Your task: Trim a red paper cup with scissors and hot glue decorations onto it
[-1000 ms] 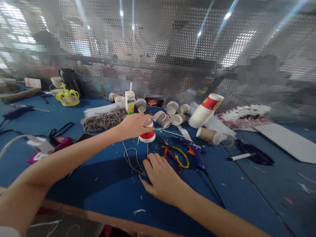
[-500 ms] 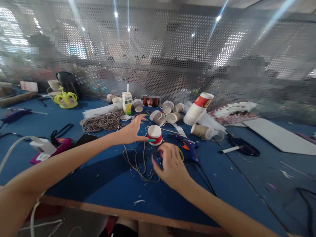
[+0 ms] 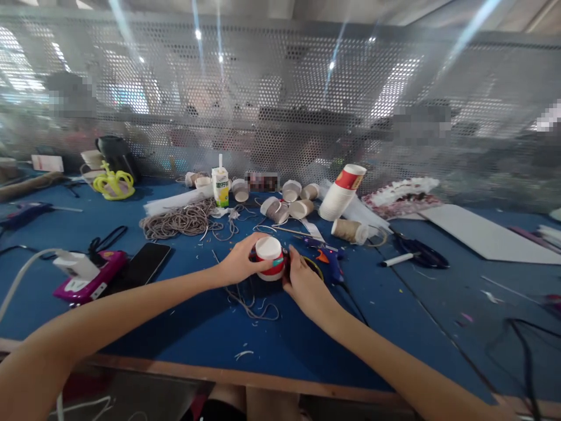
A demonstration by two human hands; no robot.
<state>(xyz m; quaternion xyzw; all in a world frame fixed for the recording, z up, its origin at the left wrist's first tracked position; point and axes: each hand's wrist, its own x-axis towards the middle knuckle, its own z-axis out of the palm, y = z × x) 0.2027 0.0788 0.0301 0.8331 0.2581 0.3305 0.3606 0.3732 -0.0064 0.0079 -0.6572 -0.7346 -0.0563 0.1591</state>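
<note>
While my left hand (image 3: 242, 258) is gripping the red-and-white cup (image 3: 269, 250) mid-counter (image 3: 184, 339), thumb across its front, my right hand (image 3: 305, 285) is curling at its right side; whether it is touching, I cannot tell. Loose cord (image 3: 258, 317) is lying nearer me, a glue gun (image 3: 335, 269) resting rightward.

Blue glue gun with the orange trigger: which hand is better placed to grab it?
Probably the right hand: it is nearer the glue gun, while the left hand grips the red-banded cup.

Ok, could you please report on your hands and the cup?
Left hand holding red-banded cup, white end up. Right hand close beside, contact unclear. Loose cord nearer the wearer.
</note>
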